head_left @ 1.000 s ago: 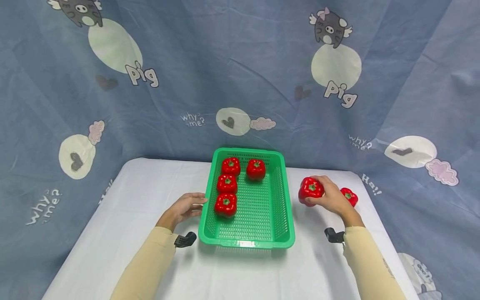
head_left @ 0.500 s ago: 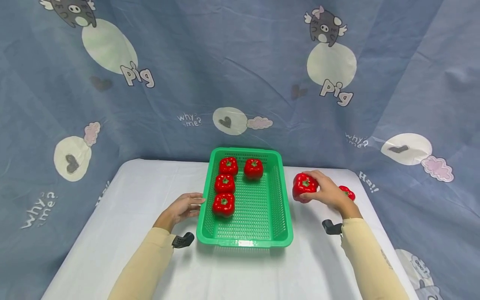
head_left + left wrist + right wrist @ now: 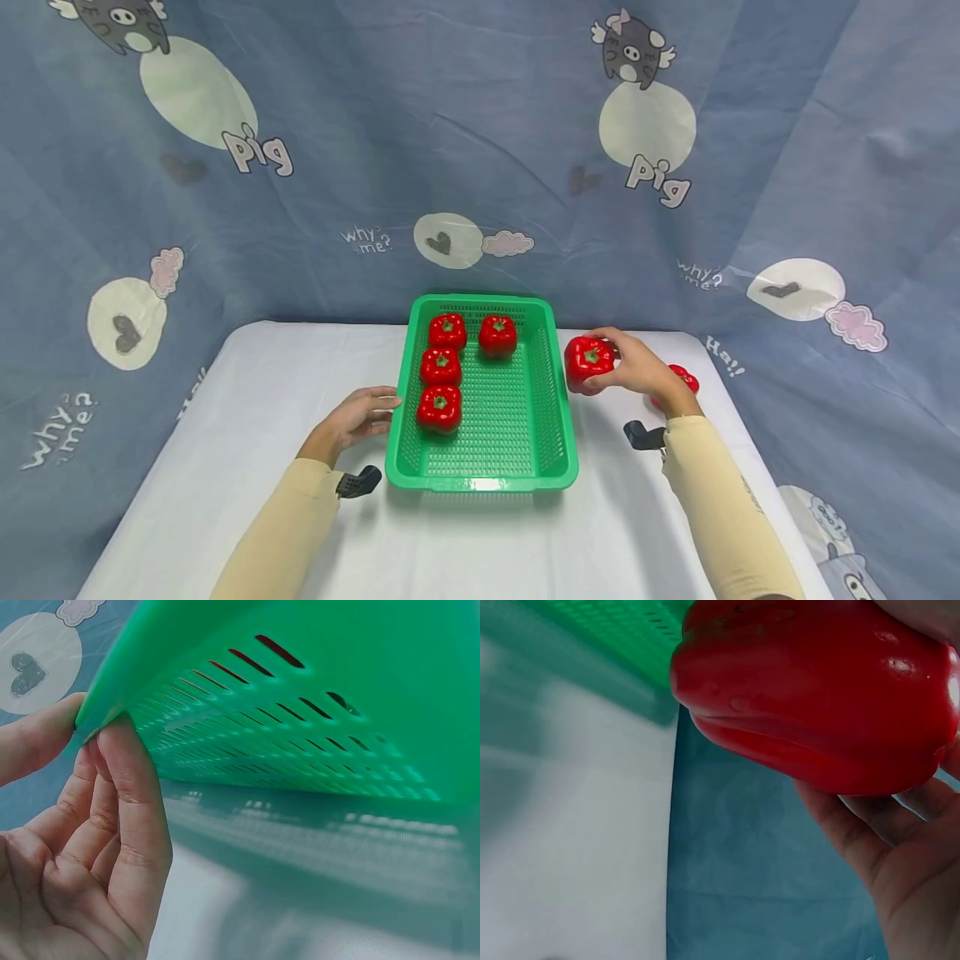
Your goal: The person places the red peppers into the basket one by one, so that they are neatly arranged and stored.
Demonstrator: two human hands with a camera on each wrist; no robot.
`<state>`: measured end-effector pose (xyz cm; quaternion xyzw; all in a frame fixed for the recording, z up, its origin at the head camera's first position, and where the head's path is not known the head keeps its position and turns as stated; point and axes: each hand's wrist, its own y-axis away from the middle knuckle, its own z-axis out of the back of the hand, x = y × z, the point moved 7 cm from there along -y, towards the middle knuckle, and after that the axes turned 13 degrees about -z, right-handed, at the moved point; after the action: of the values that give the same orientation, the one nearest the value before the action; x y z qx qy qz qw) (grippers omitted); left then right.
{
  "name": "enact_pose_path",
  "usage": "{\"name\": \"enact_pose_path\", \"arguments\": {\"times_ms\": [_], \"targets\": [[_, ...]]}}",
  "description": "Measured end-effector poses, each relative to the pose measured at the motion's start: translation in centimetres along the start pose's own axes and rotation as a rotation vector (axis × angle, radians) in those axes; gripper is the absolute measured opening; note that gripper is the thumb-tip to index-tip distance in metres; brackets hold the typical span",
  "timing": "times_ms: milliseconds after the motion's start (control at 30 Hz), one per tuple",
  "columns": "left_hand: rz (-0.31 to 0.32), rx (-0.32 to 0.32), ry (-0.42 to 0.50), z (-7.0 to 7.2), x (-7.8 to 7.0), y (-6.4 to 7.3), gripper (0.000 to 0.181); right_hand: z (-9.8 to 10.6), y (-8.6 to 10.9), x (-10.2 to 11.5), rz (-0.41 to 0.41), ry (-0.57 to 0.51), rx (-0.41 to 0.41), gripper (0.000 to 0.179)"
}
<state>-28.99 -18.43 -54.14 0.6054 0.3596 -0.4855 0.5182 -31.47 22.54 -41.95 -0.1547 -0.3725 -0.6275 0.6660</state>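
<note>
A green plastic basket (image 3: 480, 483) stands mid-table with several red bell peppers inside, three down its left side and one bell pepper (image 3: 498, 337) at the back right. My left hand (image 3: 362, 421) pinches the basket's left rim between thumb and fingers, which the left wrist view shows close up on the green rim (image 3: 112, 697). Just outside the right rim, my right hand (image 3: 633, 362) grips another red bell pepper (image 3: 588, 365), its green stem facing up. In the right wrist view fingers wrap the held pepper (image 3: 817, 697) from below, with the basket wall behind.
One more red bell pepper (image 3: 684, 379) lies on the white tablecloth (image 3: 480, 550) at the right, partly hidden by the right hand and wrist. A blue patterned curtain (image 3: 337, 167) hangs behind the table's back edge.
My right hand has carried the bell pepper leftward, close to the basket's right rim. The left hand keeps its hold on the left rim. The whole view has shifted slightly.
</note>
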Motion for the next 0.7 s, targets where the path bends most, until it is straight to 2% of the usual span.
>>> {"name": "enact_pose_path", "arguments": {"times_ms": [100,200,333,533,700], "targets": [[-0.002,0.004,0.010,-0.1,-0.1,0.1,0.058,-0.1,-0.1,0.5,0.026,-0.010,0.006,0.074],[-0.004,0.011,0.017,-0.1,-0.1,0.0,0.058,-0.3,-0.3,0.8,0.013,-0.035,0.016,0.072],[0.000,0.009,0.014,0.0,-0.2,-0.1,0.059,-0.5,-0.7,1.3,0.014,-0.066,0.018,0.074],[-0.001,0.013,0.001,0.0,-0.3,0.0,0.060,-1.1,-1.5,1.9,0.064,-0.092,0.019,0.073],[0.000,0.023,-0.006,-0.1,-0.2,0.0,0.058,-1.7,-2.0,2.2,0.058,-0.105,0.049,0.073]]}}
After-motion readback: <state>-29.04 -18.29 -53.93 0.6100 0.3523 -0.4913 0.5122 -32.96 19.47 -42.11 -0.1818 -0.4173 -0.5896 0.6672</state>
